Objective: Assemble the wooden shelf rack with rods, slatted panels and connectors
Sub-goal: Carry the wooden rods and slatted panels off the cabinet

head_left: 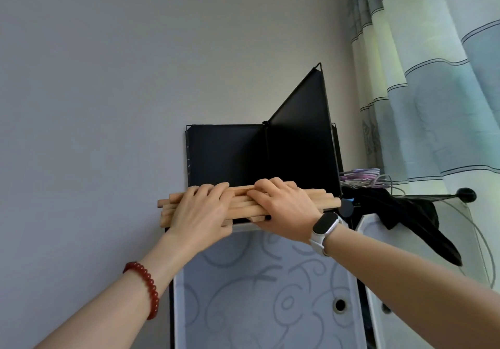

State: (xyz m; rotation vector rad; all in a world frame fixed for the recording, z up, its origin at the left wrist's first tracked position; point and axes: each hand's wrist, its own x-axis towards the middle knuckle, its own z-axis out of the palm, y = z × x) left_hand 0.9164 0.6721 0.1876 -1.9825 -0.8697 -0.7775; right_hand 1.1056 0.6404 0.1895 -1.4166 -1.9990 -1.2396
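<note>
A bundle of several light wooden rods [243, 206] lies crosswise on top of a tall cabinet [265, 294], at its front edge. My left hand [203, 210] grips the left part of the bundle, fingers curled over the top. My right hand [281, 202] grips the right part the same way, thumb under the rods. Short wooden pieces [257, 218] show under the bundle; I cannot tell what they are. No connectors are visible.
Black panels [259, 154] stand folded open on the cabinet top behind the rods. A dark cloth [411, 213] and a pile of hangers [362, 177] lie on a lower cabinet to the right. A curtain [433, 78] hangs at the right; a plain wall is at the left.
</note>
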